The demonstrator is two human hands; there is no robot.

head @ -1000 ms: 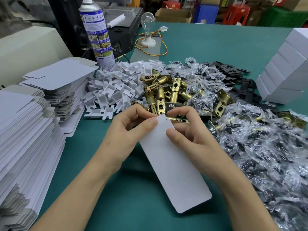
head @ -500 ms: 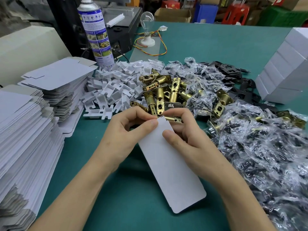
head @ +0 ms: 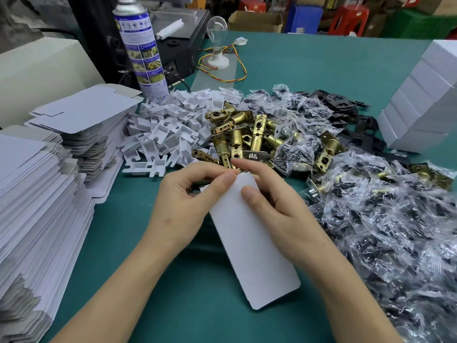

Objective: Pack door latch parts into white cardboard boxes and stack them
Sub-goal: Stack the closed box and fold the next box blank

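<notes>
A flat white cardboard box blank (head: 254, 248) slants over the green table in front of me. My left hand (head: 188, 201) pinches its far end from the left, thumb on top. My right hand (head: 274, 206) grips the same end from the right, thumb pressed on the card and fingers curled over the top edge. Just beyond lies a heap of brass door latches (head: 249, 137). White plastic inserts (head: 170, 129) are piled to its left, and clear bags of dark screws (head: 385, 219) spread to the right.
Tall stacks of flat box blanks (head: 37, 194) fill the left side. Closed white boxes (head: 425, 100) are stacked at the far right, with black strike plates (head: 356, 120) beside them. A spray can (head: 141, 45) and a light bulb on a base (head: 217, 43) stand at the back.
Both hands have shifted slightly left and toward me with the blank. My right fingers now curl further over its far edge.
</notes>
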